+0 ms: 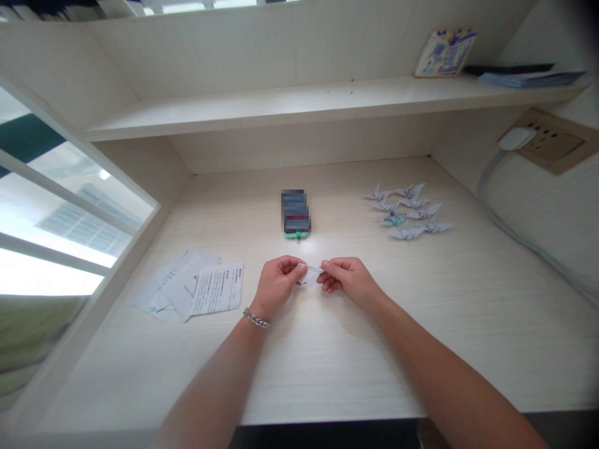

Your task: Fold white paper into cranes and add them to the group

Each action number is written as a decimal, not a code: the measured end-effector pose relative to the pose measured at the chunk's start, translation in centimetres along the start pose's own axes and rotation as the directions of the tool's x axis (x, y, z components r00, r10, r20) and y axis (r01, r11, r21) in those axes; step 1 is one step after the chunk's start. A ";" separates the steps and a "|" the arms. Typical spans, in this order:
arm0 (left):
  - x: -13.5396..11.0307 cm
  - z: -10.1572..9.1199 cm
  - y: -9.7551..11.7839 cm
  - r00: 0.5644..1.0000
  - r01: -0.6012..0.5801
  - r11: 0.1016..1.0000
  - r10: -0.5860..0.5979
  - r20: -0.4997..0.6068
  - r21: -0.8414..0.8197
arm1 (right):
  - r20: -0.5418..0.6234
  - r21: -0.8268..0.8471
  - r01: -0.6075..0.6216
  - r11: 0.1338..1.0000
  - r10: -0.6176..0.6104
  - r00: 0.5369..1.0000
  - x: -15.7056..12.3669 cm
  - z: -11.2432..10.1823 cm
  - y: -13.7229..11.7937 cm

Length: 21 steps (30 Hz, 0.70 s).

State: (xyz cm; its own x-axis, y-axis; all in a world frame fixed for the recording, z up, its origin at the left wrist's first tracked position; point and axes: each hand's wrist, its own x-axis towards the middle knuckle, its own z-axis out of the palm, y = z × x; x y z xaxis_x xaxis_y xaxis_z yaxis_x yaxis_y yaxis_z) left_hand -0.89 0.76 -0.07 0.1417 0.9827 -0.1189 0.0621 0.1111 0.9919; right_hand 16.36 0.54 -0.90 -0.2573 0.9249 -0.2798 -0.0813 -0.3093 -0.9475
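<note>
A small piece of white paper [309, 275] was held over the middle of a pale desk [327, 368], its left side pinched by the thumb and curled fingers of the left hand [281, 284], its right tip gripped between the thumb and forefinger of the right hand [349, 279]. A chain bracelet [256, 318] was worn on the left wrist. Printed sheets [218, 288] were spread to the left; folded paper cranes [423, 212], one bluish, were grouped at the far right. Beyond the hands, a dark device [296, 212] was seen, its surface blurred.
</note>
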 end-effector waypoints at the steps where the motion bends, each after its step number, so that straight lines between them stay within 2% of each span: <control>1: 0.0 0.0 0.0 1.000 -0.004 1.000 0.004 0.000 0.013 | 0.007 0.017 -0.024 1.000 0.024 1.000 0.0 0.0 0.1; 3: 0.0 0.0 0.1 1.000 -0.007 1.000 0.007 0.004 0.026 | 0.023 -0.020 -0.023 1.000 0.023 0.999 0.1 0.0 0.1; 8: 0.0 -0.1 0.1 1.000 0.006 1.000 -0.005 0.028 -0.031 | 0.020 -0.207 0.090 0.974 -0.088 0.996 -0.1 0.1 0.0; 12: -0.1 0.0 -0.1 1.000 -0.001 1.000 0.001 0.016 0.000 | 0.026 -0.209 0.080 0.975 -0.076 0.997 -0.2 0.2 0.1; 15: -0.1 0.1 -0.4 1.000 -0.005 1.000 0.005 0.021 0.013 | 0.026 -0.232 0.116 0.966 -0.113 0.993 -0.1 0.3 0.3; 21: 0.1 0.2 -0.6 0.994 0.073 0.988 -0.062 0.088 -0.138 | 0.007 -0.333 0.167 0.928 -0.175 0.985 -0.2 0.4 0.2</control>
State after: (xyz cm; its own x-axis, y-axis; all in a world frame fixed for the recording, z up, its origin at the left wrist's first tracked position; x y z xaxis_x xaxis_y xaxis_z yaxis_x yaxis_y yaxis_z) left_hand -0.68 0.73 -0.69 0.2240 0.9572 -0.1833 -0.0649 0.2023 0.9772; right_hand 16.06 0.19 -0.93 -0.2458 0.9632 -0.1089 0.2017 -0.0590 -0.9777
